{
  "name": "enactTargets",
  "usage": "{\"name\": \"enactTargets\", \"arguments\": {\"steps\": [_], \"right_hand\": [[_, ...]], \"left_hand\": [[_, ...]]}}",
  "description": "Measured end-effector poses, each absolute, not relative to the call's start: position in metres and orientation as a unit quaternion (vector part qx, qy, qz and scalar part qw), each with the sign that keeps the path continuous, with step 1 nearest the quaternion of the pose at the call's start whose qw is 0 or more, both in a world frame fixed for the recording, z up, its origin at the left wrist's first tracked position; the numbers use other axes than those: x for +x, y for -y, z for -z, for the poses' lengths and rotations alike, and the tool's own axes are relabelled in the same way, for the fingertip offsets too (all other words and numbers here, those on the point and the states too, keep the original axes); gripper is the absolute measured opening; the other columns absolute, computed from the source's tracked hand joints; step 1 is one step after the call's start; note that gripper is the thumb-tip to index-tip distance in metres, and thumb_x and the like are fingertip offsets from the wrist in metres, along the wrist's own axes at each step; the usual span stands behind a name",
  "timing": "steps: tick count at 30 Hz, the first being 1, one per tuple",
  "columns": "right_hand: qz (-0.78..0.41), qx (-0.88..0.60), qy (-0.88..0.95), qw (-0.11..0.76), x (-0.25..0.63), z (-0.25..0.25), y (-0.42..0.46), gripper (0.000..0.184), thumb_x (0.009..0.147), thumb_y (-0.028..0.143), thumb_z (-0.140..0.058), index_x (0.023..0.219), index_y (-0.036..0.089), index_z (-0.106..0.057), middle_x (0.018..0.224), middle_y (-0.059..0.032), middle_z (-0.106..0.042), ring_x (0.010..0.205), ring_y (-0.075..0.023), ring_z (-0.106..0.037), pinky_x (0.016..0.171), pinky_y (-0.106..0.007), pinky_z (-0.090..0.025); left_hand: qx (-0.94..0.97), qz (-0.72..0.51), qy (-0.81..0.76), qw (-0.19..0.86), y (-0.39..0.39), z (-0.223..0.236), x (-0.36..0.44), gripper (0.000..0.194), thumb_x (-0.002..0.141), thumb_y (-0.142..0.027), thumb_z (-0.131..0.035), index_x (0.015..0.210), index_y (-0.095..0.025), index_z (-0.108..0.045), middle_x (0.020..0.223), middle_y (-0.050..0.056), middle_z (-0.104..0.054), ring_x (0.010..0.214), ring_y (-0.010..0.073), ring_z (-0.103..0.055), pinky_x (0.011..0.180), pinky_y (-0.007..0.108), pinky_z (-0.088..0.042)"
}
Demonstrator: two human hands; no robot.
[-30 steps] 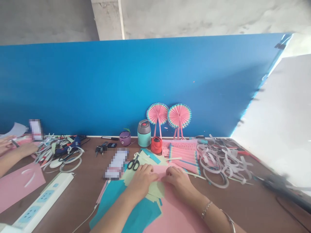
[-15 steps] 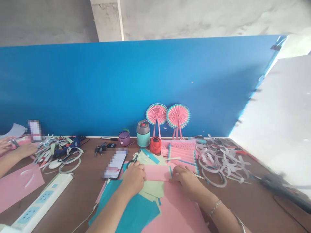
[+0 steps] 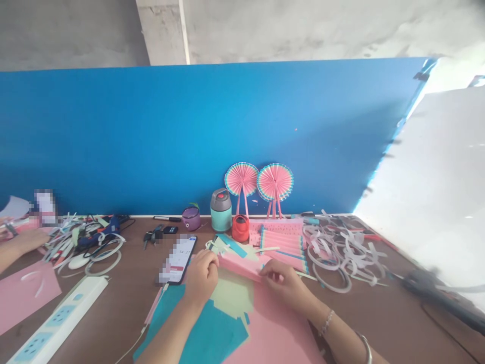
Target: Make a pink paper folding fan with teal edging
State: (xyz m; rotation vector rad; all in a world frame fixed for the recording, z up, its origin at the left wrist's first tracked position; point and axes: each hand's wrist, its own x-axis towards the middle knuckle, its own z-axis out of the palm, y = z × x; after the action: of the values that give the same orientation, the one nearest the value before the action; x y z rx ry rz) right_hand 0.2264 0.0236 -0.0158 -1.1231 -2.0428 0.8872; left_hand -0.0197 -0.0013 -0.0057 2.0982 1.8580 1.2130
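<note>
A strip of pink paper stretches between my two hands, its near edge lifted and curled. My left hand is closed on its left end, and the fingers of my right hand pinch the right end. Beneath lie pale green paper pieces, a teal sheet and a large pink sheet. Just beyond the strip a teal paper strip rests on green scraps. Pleated pink paper with teal edges lies past my right hand.
Two round pink paper fans lean on the blue partition, behind a turquoise flask and a red container. A phone and power strip lie left, clear curled strips right. Another person's hand is far left.
The pink strip lay flat half a second ago; now its near edge is raised and bent. My right hand's fingers have curled in on it. The view has shifted slightly.
</note>
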Motion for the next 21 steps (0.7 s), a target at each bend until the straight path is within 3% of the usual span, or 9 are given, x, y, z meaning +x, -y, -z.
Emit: {"name": "enactTargets", "arguments": {"steps": [5,8,11,16,18,21], "right_hand": [[-0.425,-0.396,0.714,0.391,0.221,0.020,-0.022,0.018,0.079,0.035,-0.057,0.082,0.018,-0.065,0.078,-0.0042,-0.061,0.070,-0.0161,-0.055,0.064,-0.028,-0.046],[-0.402,-0.371,0.744,0.383,0.215,0.019,-0.015,0.016,0.081,0.031,-0.056,0.084,0.019,-0.066,0.080,-0.0046,-0.062,0.071,-0.0158,-0.056,0.064,-0.027,-0.046],[-0.362,-0.342,0.790,0.359,0.210,0.018,-0.009,0.016,0.083,0.023,-0.052,0.087,0.020,-0.067,0.082,-0.0052,-0.063,0.072,-0.0152,-0.057,0.066,-0.027,-0.048],[-0.240,-0.306,0.863,0.322,0.212,0.019,-0.009,0.024,0.084,0.016,-0.048,0.100,0.021,-0.065,0.089,-0.0071,-0.061,0.076,-0.0162,-0.060,0.067,-0.028,-0.050],[-0.126,-0.283,0.877,0.368,0.213,0.018,-0.008,0.029,0.084,0.011,-0.046,0.108,0.021,-0.060,0.092,-0.0081,-0.060,0.081,-0.0178,-0.059,0.069,-0.030,-0.050],[0.051,-0.275,0.847,0.452,0.213,0.015,-0.003,0.036,0.083,0.006,-0.046,0.114,0.023,-0.055,0.101,-0.0093,-0.058,0.095,-0.0214,-0.056,0.077,-0.037,-0.048]], "left_hand": [[0.710,-0.357,-0.568,0.216,0.009,0.007,-0.006,0.027,0.082,-0.023,-0.039,0.064,-0.019,-0.057,0.055,-0.001,-0.054,0.053,0.0142,-0.048,0.053,0.026,-0.032],[0.701,-0.350,-0.553,0.284,0.011,0.010,0.005,0.033,0.085,-0.039,-0.044,0.069,-0.016,-0.062,0.058,-0.001,-0.058,0.055,0.0140,-0.050,0.052,0.025,-0.032],[0.686,-0.381,-0.547,0.293,0.009,0.014,0.012,0.036,0.086,-0.042,-0.045,0.070,-0.015,-0.063,0.062,0.001,-0.061,0.059,0.0146,-0.053,0.053,0.024,-0.035],[0.694,-0.458,-0.531,0.162,0.004,0.016,0.005,0.031,0.089,-0.029,-0.040,0.076,-0.016,-0.065,0.074,0.004,-0.063,0.073,0.0172,-0.057,0.066,0.026,-0.043],[0.698,-0.493,-0.516,0.054,0.004,0.015,0.000,0.026,0.089,-0.021,-0.039,0.089,-0.017,-0.065,0.087,0.006,-0.062,0.086,0.0198,-0.056,0.078,0.030,-0.043],[0.727,-0.454,-0.511,-0.068,0.005,0.011,-0.004,0.033,0.087,-0.013,-0.037,0.109,-0.019,-0.062,0.090,0.007,-0.058,0.091,0.0218,-0.052,0.080,0.035,-0.042]]}}
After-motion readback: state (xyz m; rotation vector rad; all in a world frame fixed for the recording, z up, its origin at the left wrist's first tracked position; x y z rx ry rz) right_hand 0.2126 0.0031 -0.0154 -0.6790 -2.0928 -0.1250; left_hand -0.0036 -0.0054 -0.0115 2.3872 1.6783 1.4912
